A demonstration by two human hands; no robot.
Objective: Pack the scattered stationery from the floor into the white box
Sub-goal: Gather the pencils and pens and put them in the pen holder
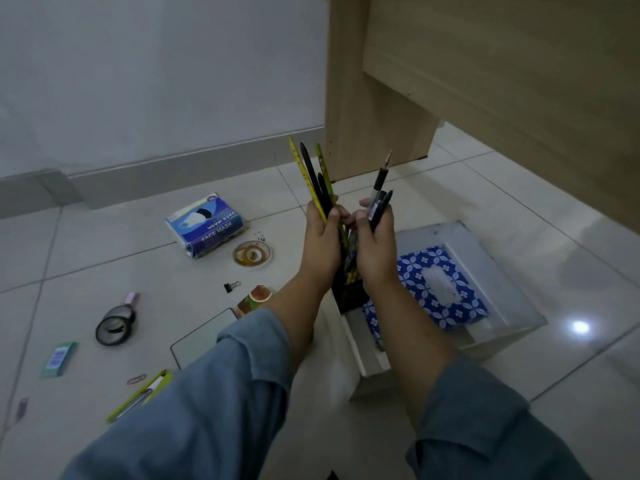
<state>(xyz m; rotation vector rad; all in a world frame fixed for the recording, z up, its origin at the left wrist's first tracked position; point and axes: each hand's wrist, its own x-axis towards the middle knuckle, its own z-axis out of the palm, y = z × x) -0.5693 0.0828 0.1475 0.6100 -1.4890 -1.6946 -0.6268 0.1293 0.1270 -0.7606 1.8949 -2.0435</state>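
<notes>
so the left hand (320, 242) grips a bunch of yellow and black pencils (317, 183), the right hand (375, 251) clutches black pens (379, 202), both raised above the white box (502, 268); tape rolls (116, 323) lie on the floor

dim, bluish cast; ceiling-light glare spot on floor tile (580, 327); wide-angle bending at edges; slight softness.

Head-height view, steeply down, close.
</notes>
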